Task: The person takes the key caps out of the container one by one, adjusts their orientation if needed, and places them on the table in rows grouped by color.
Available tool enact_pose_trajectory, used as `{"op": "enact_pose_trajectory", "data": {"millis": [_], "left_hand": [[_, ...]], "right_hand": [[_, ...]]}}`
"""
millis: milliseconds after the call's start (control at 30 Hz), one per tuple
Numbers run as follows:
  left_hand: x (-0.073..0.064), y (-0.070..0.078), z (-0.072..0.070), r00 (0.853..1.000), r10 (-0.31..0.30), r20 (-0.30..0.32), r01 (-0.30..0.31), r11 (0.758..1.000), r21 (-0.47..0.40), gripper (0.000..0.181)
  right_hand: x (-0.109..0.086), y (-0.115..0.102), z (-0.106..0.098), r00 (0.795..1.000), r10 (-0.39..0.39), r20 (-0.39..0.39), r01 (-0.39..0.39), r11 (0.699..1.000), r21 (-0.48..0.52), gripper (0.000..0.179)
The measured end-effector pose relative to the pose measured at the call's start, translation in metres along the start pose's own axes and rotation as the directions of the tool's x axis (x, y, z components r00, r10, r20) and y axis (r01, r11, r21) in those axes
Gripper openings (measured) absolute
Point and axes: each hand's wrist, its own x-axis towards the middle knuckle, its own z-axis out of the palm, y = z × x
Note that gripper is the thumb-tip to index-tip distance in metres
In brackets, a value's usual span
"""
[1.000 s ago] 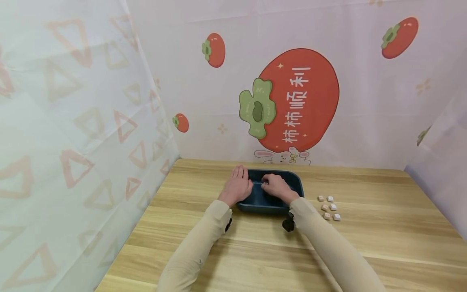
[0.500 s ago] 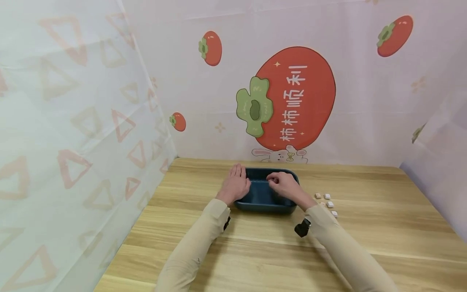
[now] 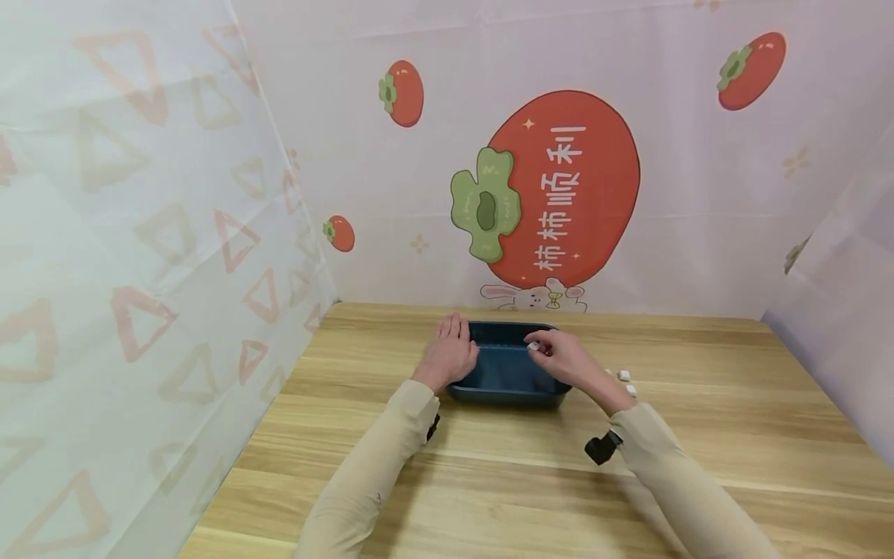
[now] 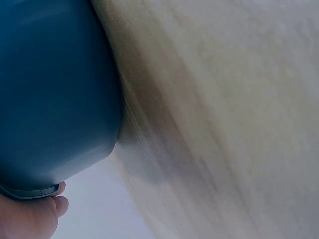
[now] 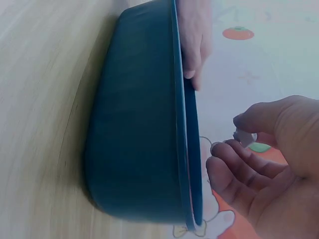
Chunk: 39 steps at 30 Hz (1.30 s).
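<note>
A dark blue plastic basin [image 3: 506, 398] stands near the back of the table. My left hand [image 3: 447, 357] rests over its left rim with straight fingers. Above the basin's right part, my right hand [image 3: 562, 359] pinches a small white keycap [image 3: 534, 346] between thumb and fingers. The right wrist view shows this keycap [image 5: 245, 138] at rim height, its remaining fingers loosely curled below. In the left wrist view the basin's outer wall [image 4: 55, 94] fills the upper left, with fingertips [image 4: 61, 205] at its rim.
To the right of the basin lie white keycaps [image 3: 625, 376], others partly hidden behind my right forearm. The wooden table [image 3: 489, 481] meets a cloth-covered back wall [image 3: 391, 178] just beyond the basin. Another hanging cloth [image 3: 161, 349] borders the left side.
My right hand has moved right over the basin and its fingers have turned so the white keycap shows. The right forearm has swung right, covering some keycaps. My left hand stays on the rim.
</note>
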Motion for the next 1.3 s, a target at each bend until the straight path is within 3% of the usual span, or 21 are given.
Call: {"op": "enact_pose_trajectory", "data": {"millis": [633, 1067, 1300], "left_hand": [[0.000, 0.001, 0.007, 1.000, -0.009, 0.021, 0.009, 1.000, 0.025, 0.064], [-0.002, 0.002, 0.001, 1.000, -0.003, 0.024, 0.002, 0.999, 0.036, 0.062], [0.000, 0.002, -0.001, 1.000, -0.010, 0.019, 0.009, 0.999, 0.030, 0.062]], "right_hand": [[-0.042, 0.022, -0.036, 1.000, -0.011, 0.020, 0.011, 1.000, -0.029, 0.025], [-0.061, 0.042, -0.043, 0.999, 0.025, 0.020, -0.025, 0.999, -0.025, 0.019], [-0.072, 0.049, -0.049, 1.000, -0.009, -0.002, 0.009, 1.000, -0.005, 0.013]]}}
